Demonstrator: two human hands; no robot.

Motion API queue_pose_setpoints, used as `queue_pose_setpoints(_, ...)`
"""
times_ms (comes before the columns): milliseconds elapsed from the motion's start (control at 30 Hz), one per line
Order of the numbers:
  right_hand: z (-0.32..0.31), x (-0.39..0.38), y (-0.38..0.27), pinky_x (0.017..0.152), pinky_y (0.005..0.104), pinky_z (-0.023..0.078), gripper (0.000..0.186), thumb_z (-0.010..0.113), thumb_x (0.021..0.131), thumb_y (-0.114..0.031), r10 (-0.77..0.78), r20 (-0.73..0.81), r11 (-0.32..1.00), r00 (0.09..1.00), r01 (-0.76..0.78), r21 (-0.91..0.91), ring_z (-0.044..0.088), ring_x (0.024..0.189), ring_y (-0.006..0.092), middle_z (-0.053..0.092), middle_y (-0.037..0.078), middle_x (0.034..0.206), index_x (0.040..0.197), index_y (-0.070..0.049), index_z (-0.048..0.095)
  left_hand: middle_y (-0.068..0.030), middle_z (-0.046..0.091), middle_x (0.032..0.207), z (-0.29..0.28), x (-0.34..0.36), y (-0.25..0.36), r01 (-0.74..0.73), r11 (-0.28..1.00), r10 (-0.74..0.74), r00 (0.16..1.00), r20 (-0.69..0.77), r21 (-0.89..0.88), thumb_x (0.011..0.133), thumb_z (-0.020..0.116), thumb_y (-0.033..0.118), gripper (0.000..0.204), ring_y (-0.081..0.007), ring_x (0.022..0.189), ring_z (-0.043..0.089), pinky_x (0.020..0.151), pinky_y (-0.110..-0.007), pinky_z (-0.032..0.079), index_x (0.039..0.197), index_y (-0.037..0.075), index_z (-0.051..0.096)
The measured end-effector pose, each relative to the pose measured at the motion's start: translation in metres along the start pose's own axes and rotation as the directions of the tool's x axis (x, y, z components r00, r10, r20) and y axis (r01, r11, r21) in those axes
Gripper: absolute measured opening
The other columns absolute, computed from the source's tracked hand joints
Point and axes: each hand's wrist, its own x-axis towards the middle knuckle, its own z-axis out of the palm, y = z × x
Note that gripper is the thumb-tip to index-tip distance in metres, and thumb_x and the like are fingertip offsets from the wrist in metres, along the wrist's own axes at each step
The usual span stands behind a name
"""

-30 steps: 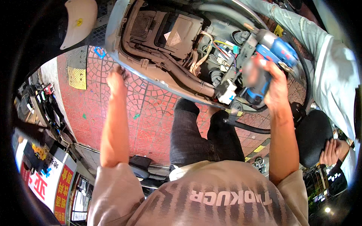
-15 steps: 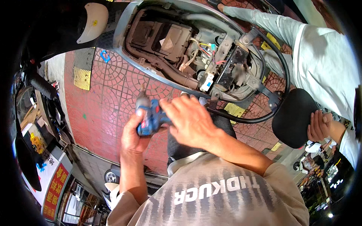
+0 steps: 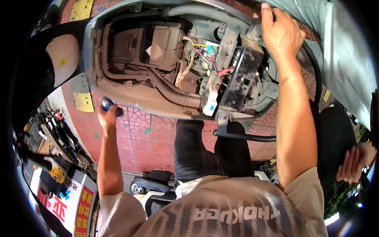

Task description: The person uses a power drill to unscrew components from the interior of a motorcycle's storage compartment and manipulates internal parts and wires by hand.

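Left hand point(image 3: 106, 117) grips a dark, half-hidden object point(image 3: 106, 104); whether my right hand point(image 3: 282, 34), upper right, grips, I can't tell; paving point(image 3: 136, 152) lies open below the vehicle body point(image 3: 136, 94).

Vehicle body point(image 3: 146, 106) set above paved floor point(image 3: 156, 152).
Inside, wiring point(image 3: 205, 55) is placed between a compartment point(image 3: 126, 49) at left and a bracket assembly point(image 3: 242, 79) at right. A held object point(image 3: 106, 104) is enclosed by the left grip point(image 3: 107, 117) near the body's left end; the right grip point(image 3: 281, 33) is positioned at its upper right. Far right, a pad point(image 3: 332, 136) is set near a co-worker's hand point(image 3: 350, 164).
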Motion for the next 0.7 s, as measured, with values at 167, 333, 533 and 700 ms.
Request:
queue_pose_setpoints(167, 0.024, -0.006, 0.012, 0.085, 0.0456, 0.052, 0.050, 0.056, 0.099, -0.056, 0.054, 0.137, 0.993, 0.989, -0.068, 0.097, 0.070, 0.097, 0.0381, 0.074, 0.016, 0.095, 0.104, -0.010, 0.076, -0.0163, 0.069, 0.119, 0.039, 0.118, 0.057, -0.165, 0.960, 0.201, 0.968, -0.151, 0.224, 0.080, 0.076, 0.032, 0.062, -0.0274, 0.107, 0.067, 0.095, -0.040, 0.051, 0.128, -0.004, 0.063)
queue_pose_setpoints(333, 0.033, -0.002, 0.013, 0.078, 0.0498, 0.051, 0.043, 0.065, 0.095, -0.049, 0.111, 0.077, 0.991, 0.991, -0.116, 0.067, 0.067, 0.092, 0.0436, 0.072, 0.019, 0.092, 0.095, -0.007, 0.071, -0.0169, 0.067, 0.125, 0.047, 0.178, 0.089, -0.034, 0.992, 0.042, 0.997, -0.061, 0.125, 0.087, 0.068, 0.037, 0.062, -0.0282, 0.113, 0.064, 0.100, -0.041, 0.048, 0.132, -0.004, 0.061)
queue_pose_setpoints(533, 0.029, 0.001, 0.007, 0.075, 0.0456, 0.051, 0.036, 0.066, 0.099, -0.039, 0.165, 0.143, 0.955, 0.976, -0.194, 0.224, 0.067, 0.082, 0.0411, 0.070, 0.021, 0.087, 0.092, -0.004, 0.071, -0.0177, 0.064, 0.132, 0.052, 0.197, 0.107, 0.055, 0.998, -0.055, 0.998, 0.020, 0.017, 0.095, 0.058, 0.042, 0.063, -0.0291, 0.121, 0.061, 0.107, -0.041, 0.044, 0.137, -0.004, 0.058)
queue_pose_setpoints(700, 0.031, 0.001, 0.005, 0.072, 0.0485, 0.049, 0.041, 0.065, 0.099, -0.042, 0.140, 0.119, 0.970, 0.983, -0.160, 0.182, 0.064, 0.079, 0.0415, 0.067, 0.022, 0.082, 0.089, -0.002, 0.068, -0.0184, 0.062, 0.138, 0.051, 0.189, 0.128, 0.137, 0.986, -0.134, 0.990, 0.046, -0.090, 0.101, 0.050, 0.047, 0.065, -0.0299, 0.128, 0.058, 0.113, -0.042, 0.040, 0.140, -0.004, 0.055)
